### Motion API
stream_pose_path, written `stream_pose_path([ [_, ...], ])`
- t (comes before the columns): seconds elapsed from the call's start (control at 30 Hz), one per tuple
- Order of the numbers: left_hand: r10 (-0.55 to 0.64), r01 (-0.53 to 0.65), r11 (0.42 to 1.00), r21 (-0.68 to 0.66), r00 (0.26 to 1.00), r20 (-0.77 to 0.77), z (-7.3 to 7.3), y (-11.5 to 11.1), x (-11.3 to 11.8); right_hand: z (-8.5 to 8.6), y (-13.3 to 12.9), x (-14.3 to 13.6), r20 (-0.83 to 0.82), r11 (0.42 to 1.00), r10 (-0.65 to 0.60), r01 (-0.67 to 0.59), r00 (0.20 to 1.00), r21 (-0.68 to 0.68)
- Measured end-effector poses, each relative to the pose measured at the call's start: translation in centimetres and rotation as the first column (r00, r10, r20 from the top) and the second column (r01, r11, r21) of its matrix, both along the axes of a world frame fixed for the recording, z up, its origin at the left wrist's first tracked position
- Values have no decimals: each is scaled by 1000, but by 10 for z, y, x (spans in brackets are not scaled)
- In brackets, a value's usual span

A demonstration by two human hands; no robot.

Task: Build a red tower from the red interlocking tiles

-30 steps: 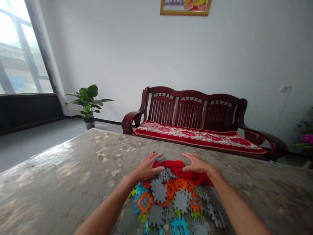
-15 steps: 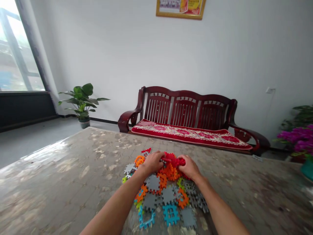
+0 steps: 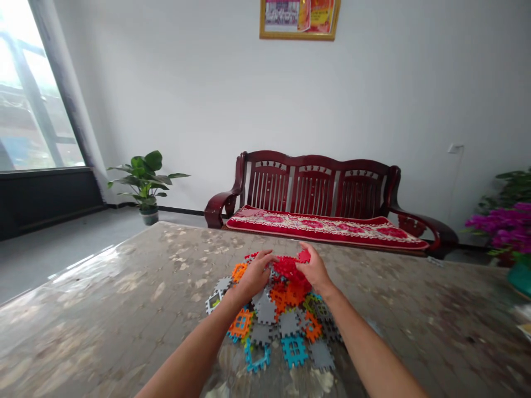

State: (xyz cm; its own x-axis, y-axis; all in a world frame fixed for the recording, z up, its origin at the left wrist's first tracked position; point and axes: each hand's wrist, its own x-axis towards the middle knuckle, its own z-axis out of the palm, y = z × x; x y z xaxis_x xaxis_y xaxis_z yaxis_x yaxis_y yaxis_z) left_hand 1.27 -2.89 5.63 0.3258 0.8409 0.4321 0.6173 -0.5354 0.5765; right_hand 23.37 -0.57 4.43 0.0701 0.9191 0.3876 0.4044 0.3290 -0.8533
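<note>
At red tiles (image 3: pixel 287 267) with left grip (image 3: pixel 257 274) spread (cannot tell about right grip (image 3: pixel 316 272))
Could slide apart if nudged.

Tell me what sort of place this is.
Probably a living room or similar sitting area: there is a long wooden bench with a slatted back, a leafy potted plant and a framed picture hung high up.

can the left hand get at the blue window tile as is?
Likely yes. The left hand would need to come back toward the body, but the blue window tile lies at the near edge of the pile, its face uncovered.
</note>
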Motion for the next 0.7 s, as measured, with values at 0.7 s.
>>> stream_pose_path([
  [0.7, 217, -286, 950, -122, 891, -398, -35, -90, 13, -26, -60, -12, 587, 989, 17, 74, 809, -129],
])
